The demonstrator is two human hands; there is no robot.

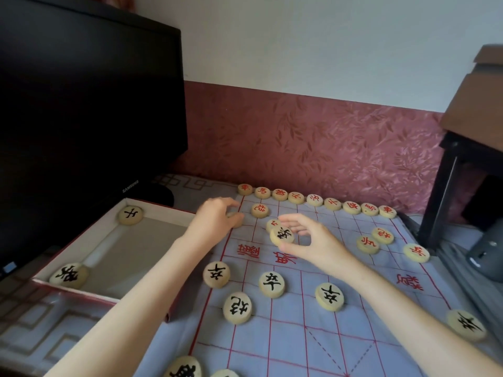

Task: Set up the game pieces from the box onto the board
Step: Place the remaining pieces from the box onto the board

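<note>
Black-marked disc (282, 235) held in the right hand (313, 240): thumb below, fingers spread above, grip closed loosely on its edge, over the far-middle squares of the cloth board (299, 336). A red-marked disc (273, 223) lies just behind it. Left hand (217, 217) rests curled at the board's far-left edge; a pale disc (236, 219) shows under its fingertips, grip pressed on it. Nine red discs line the far row (315, 200). Black discs sit on the near half. Open box (114, 248) left of board holds two black discs. Monitor (81, 104) stands behind the box.
</note>
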